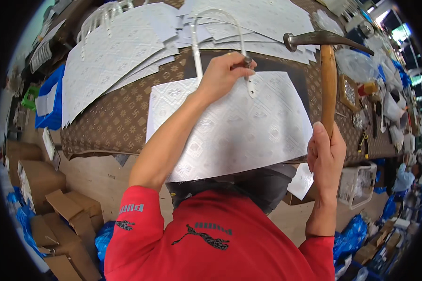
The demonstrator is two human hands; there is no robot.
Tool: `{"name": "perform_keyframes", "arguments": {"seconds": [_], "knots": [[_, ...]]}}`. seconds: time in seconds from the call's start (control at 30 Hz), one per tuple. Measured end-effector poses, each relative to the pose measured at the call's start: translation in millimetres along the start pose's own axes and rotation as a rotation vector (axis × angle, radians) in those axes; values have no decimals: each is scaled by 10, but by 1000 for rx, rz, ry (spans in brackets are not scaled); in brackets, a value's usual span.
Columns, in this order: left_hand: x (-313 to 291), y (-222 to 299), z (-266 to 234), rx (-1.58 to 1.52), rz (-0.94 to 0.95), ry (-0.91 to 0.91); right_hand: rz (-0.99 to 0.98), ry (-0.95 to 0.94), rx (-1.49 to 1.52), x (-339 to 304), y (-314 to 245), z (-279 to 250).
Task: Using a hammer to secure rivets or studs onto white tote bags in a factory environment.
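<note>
A white panel [234, 136] with an embossed diamond pattern lies in front of me at the table's near edge, partly over a dark board [297, 79]. A white strap handle [195, 47] arches up beyond it, and one strap end with small dark holes or studs rests on the panel. My left hand [222, 75] is closed round a short metal punch [247, 61] standing over that strap end; its lower tip is hard to make out. Raised at the right, my right hand [328, 150] grips the wooden handle of a hammer [328, 84], its metal head up and clear of the punch.
Stacked white panels [122, 51] lie at the back left, with more sheets [258, 23] at the back. On the right are a box of small parts [349, 92] and yellow-handled pliers [363, 143]. A blue bin [51, 100] and cardboard boxes [42, 182] stand at the left.
</note>
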State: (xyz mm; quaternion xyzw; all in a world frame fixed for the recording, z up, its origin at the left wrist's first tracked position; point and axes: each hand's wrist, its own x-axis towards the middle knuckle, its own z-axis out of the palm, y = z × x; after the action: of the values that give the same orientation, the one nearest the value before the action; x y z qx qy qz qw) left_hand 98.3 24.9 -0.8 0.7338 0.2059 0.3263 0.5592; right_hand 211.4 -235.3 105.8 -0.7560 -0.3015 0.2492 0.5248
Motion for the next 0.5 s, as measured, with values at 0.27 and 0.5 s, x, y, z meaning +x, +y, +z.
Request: {"name": "perform_keyframes", "arguments": {"seconds": [0.27,0.5], "knots": [[213,-248,217,63,-8,-80,44,-7,27,74,319,-194],[149,-231,257,184,57,-36,-75,32,22,33,41,-206]]}}
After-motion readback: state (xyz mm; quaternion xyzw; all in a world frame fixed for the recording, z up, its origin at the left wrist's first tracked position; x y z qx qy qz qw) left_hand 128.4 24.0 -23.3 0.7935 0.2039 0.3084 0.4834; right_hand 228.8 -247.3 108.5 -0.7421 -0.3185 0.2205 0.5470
